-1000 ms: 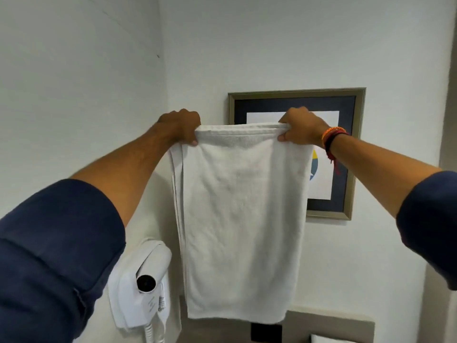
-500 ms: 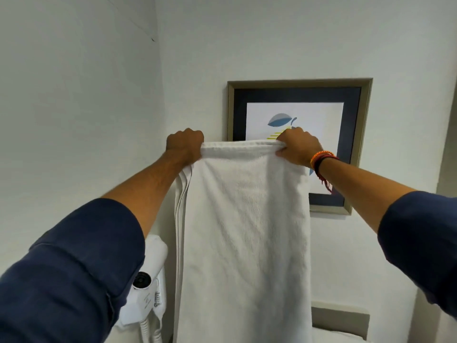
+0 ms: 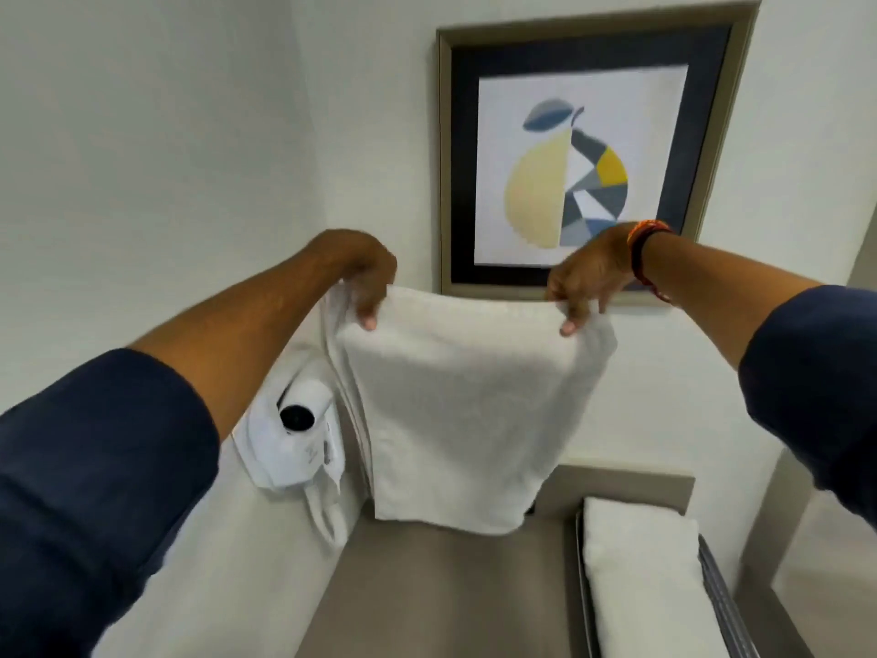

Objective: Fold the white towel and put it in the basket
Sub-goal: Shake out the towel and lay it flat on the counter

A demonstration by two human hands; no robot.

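A: White terry towel, folded lengthwise, held up by its top edge before a pale wall, lower hem hanging just above a beige countertop.

B: Grips?

A: Left hand curled shut over the top left corner; right hand, banded at the wrist, pinched closed on the top right corner.

B: Stage of work?

A: Judged mid-fold: long fold done, crosswise fold not yet made.

B: Next?

A: Probably lowering onto the countertop, or bringing both corners down to the hem, edges kept square. Dark wire basket at lower right, already holding a folded white towel. White wall-mounted hair dryer just left of the hanging cloth; framed pear print behind.
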